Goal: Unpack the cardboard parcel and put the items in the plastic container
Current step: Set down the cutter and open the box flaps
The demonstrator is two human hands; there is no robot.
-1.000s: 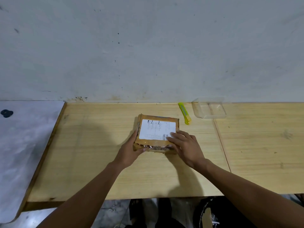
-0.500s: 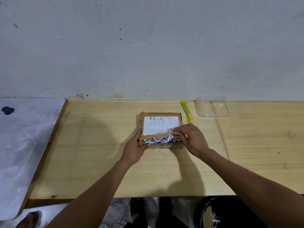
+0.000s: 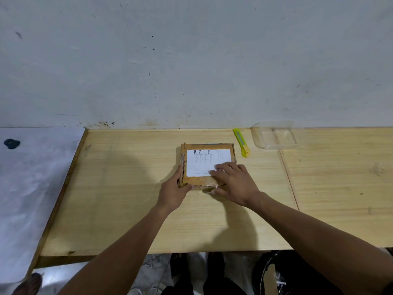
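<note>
Two hands are on the cardboard parcel (image 3: 207, 165), which lies flat on the desk (image 3: 131, 188) directly ahead of me. My left hand (image 3: 173, 193) grasps the parcel's near left corner: the thumb lies along the left side wall and the fingers curl under the near edge. My right hand (image 3: 235, 184) rests on top of the parcel's near right part, fingers spread and nearly straight, pressing down on the lid and overlapping the lower right corner of the white shipping label (image 3: 207, 161). The right thumb sits at the near edge; I cannot tell whether it hooks the flap. The lid lies closed and flat under my right hand.

Beyond my right hand, just past the parcel's far right corner and apart from it, a yellow utility knife (image 3: 242, 143) lies on the desk. Further to the right of the knife, near the wall (image 3: 191, 60), stands the clear plastic container (image 3: 274, 136), upright, with nothing visible inside.

To the left of my left hand, well apart, a white board (image 3: 32, 188) adjoins the desk, with a dark round spot (image 3: 11, 143) near its far edge.
</note>
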